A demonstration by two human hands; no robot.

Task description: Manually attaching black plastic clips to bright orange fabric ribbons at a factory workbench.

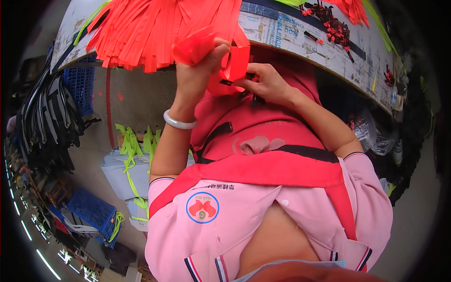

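My left hand is closed round a folded bunch of bright red fabric strips, held up near the table's front edge. From there a red strip loops across to my right hand, whose thumb and fingers are pinched together by the strip's lower end. A small black piece lies against the strip at my right fingertips. More dark bits show in and below that hand; I cannot make out their kind. Just beyond my hands, a thick pile of red strips hangs over the table edge.
On the table, a heap of small black-and-red pieces lies to the right. Black and grey straps hang at the left beside a blue crate. Grey bundles with yellow-green ties sit lower left. A clear plastic bag is under the table's right side.
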